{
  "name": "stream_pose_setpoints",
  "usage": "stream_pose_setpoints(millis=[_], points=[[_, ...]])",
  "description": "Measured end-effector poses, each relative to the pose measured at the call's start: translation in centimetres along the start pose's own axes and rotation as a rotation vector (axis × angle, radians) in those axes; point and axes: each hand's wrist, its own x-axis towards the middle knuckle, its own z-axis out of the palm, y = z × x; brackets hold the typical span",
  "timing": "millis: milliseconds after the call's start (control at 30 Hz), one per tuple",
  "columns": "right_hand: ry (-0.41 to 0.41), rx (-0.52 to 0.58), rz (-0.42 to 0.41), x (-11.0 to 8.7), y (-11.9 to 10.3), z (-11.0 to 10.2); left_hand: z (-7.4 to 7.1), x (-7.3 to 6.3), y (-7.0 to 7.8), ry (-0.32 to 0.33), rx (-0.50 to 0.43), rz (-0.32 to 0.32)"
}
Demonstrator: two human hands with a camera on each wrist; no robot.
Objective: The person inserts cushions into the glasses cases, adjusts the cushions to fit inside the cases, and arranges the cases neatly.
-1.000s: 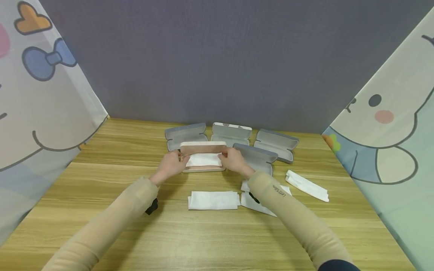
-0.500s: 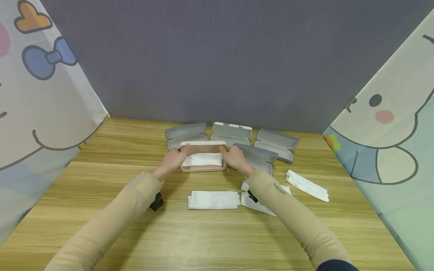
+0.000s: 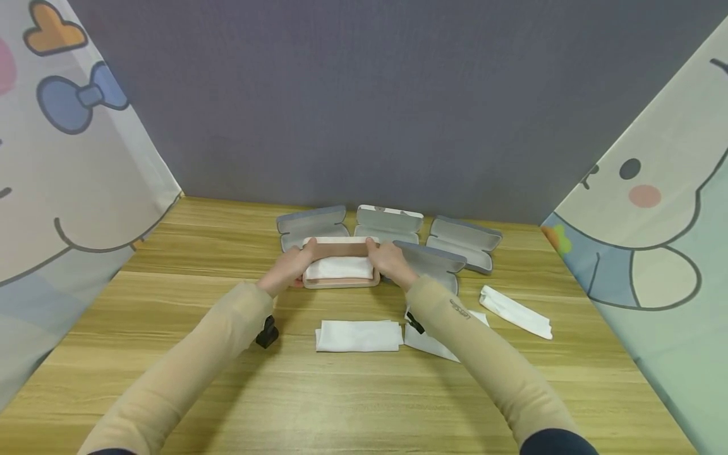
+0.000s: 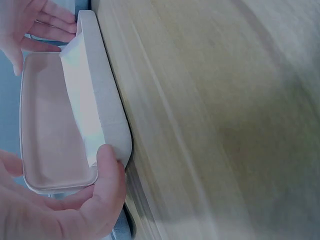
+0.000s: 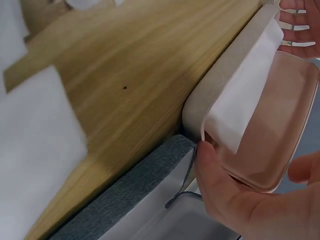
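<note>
An open glasses case [image 3: 341, 249] with a white outside and pink lining stands between both hands in the head view. A folded white cloth [image 3: 339, 268] lies in its lower half. My left hand [image 3: 291, 266] holds the case's left end, thumb at the raised lid. In the left wrist view one of its fingers [image 4: 107, 160] touches the corner of the base. At the opposite end my right hand [image 3: 392, 262] grips the case, thumb on the lid and a fingertip [image 5: 206, 152] at the base corner in the right wrist view. The lid's back is hidden.
Behind stand open grey-lined glasses cases: one at left [image 3: 314, 229], one in the middle [image 3: 389, 227], one at right [image 3: 463, 240]. Another [image 3: 429, 268] sits beside the right hand. White cloths lie in front [image 3: 358, 336], under the right forearm [image 3: 426, 341] and at right [image 3: 514, 311].
Both hands have let go of the cloth's ends inside the case and moved outward and up to the ends of the case, thumbs now at the lid. The case has hardly moved.
</note>
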Motion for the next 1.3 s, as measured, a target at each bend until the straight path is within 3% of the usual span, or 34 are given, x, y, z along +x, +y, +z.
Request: stream_pose_setpoints(millis=[667,1300], points=[[-0.019,-0.015,0.072,0.2,-0.9,0.1,0.2,0.4,0.5,0.021,0.002,0.008],[0.038,0.009,0.032,-0.5,-1.1,0.4,0.0,0.2,0.5,0.000,0.005,0.012]])
